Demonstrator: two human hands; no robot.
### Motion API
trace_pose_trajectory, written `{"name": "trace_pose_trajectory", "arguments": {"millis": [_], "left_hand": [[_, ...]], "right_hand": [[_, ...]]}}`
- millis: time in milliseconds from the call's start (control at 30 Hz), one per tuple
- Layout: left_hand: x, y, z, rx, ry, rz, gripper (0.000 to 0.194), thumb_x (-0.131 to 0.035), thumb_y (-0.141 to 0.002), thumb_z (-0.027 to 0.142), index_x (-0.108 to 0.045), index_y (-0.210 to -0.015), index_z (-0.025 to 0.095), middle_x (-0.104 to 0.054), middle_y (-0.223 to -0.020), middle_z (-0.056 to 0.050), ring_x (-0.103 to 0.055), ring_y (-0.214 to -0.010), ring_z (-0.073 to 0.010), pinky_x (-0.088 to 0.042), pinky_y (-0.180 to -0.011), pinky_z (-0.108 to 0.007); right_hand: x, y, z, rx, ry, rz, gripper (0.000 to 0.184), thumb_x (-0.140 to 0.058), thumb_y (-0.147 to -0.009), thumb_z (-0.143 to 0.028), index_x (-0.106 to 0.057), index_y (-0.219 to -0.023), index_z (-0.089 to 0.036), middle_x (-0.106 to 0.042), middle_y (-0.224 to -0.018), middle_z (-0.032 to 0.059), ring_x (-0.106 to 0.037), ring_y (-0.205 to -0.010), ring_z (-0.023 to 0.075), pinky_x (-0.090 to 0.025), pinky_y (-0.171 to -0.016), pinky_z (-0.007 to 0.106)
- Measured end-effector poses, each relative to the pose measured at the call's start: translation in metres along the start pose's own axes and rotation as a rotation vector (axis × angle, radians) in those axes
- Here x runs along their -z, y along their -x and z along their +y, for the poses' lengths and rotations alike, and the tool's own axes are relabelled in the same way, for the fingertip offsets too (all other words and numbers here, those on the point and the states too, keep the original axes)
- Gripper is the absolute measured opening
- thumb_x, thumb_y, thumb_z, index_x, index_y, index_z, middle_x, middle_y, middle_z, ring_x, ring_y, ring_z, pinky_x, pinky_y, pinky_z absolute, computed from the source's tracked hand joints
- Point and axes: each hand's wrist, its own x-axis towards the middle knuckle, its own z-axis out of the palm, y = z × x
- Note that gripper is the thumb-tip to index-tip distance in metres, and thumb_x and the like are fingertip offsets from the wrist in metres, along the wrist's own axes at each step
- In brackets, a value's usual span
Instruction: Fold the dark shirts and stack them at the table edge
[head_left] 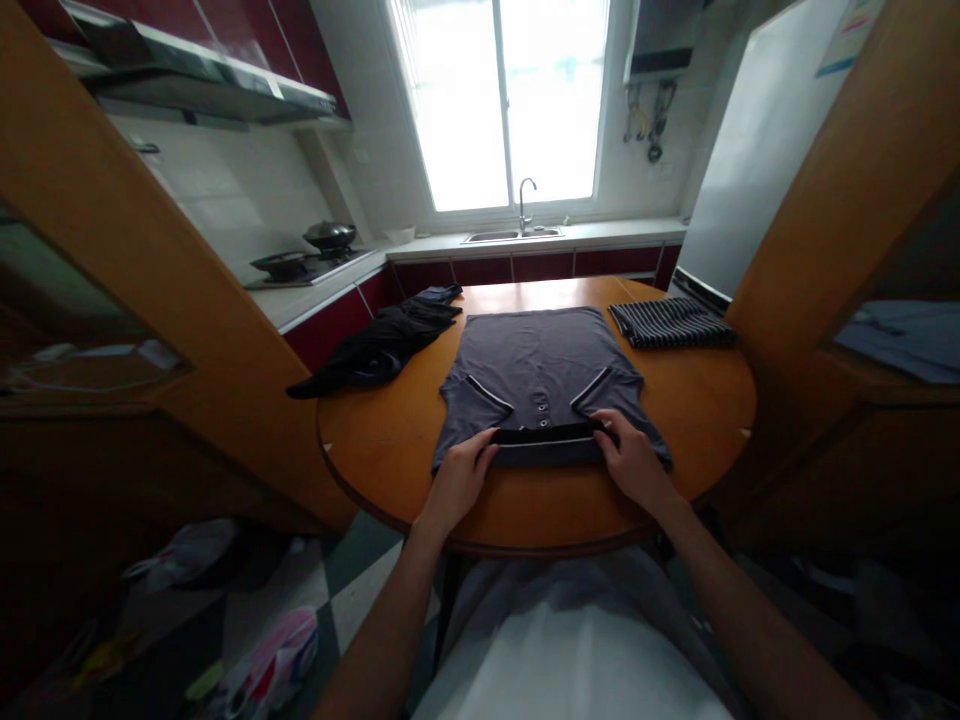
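A grey polo shirt lies spread on the round wooden table, its collar end toward me. White-edged black trim shows at the collar, and two slanted white-and-black trims lie on either side of the short button placket. My left hand pinches the left end of the black collar band between thumb and fingers. At the band's right end, my right hand grips it the same way. The band is stretched straight between both hands.
A dark pile of clothes rests at the table's left edge. Folded striped cloth lies at the back right of the wooden table. Behind are a counter with a sink, a stove with pans and a fridge.
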Motion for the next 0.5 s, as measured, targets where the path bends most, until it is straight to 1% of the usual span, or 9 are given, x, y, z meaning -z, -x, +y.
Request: {"name": "trace_pose_trajectory", "arguments": {"millis": [100, 233, 333, 433, 500], "left_hand": [[-0.004, -0.001, -0.005, 0.019, -0.069, 0.01, 0.033, -0.047, -0.103, 0.03, -0.069, -0.126, 0.019, -0.073, -0.124, -0.008, -0.07, -0.114, -0.0253, -0.055, -0.099, -0.038], [-0.006, -0.001, -0.006, 0.039, -0.138, 0.033, 0.03, -0.05, -0.102, 0.03, -0.072, -0.122, 0.022, -0.075, -0.118, -0.007, -0.072, -0.107, -0.0252, -0.056, -0.094, -0.038], [-0.006, -0.001, -0.008, 0.046, -0.143, 0.059, 0.026, -0.053, -0.101, 0.032, -0.075, -0.112, 0.022, -0.077, -0.112, -0.007, -0.073, -0.102, -0.0245, -0.056, -0.092, -0.037], [-0.004, -0.001, -0.006, 0.066, -0.169, 0.059, 0.025, -0.054, -0.101, 0.033, -0.076, -0.103, 0.021, -0.076, -0.103, -0.007, -0.072, -0.095, -0.0238, -0.057, -0.09, -0.038], [-0.002, 0.001, 0.001, 0.073, -0.213, 0.096, 0.024, -0.053, -0.101, 0.031, -0.075, -0.106, 0.021, -0.073, -0.102, -0.008, -0.069, -0.097, -0.025, -0.056, -0.092, -0.041]], "right_hand": [[-0.004, -0.004, 0.003, -0.064, 0.156, -0.006, 0.029, -0.052, -0.095, -0.032, -0.065, -0.118, -0.02, -0.075, -0.091, 0.0095, -0.072, -0.084, 0.0277, -0.053, -0.075, 0.037], [-0.006, 0.001, 0.006, -0.082, 0.362, -0.015, 0.025, -0.055, -0.096, -0.038, -0.07, -0.11, -0.023, -0.076, -0.088, 0.0094, -0.072, -0.077, 0.0273, -0.05, -0.067, 0.034], [-0.006, 0.005, 0.005, -0.102, 0.404, 0.003, 0.023, -0.057, -0.096, -0.04, -0.071, -0.104, -0.024, -0.077, -0.089, 0.0087, -0.072, -0.078, 0.0268, -0.049, -0.066, 0.034], [-0.005, 0.006, 0.004, -0.113, 0.388, 0.018, 0.02, -0.058, -0.096, -0.038, -0.07, -0.103, -0.024, -0.076, -0.092, 0.0078, -0.071, -0.081, 0.0275, -0.05, -0.069, 0.036], [-0.005, 0.006, 0.004, -0.088, 0.373, 0.045, 0.021, -0.057, -0.096, -0.037, -0.07, -0.102, -0.022, -0.075, -0.094, 0.0092, -0.069, -0.084, 0.0286, -0.052, -0.074, 0.039]]}}
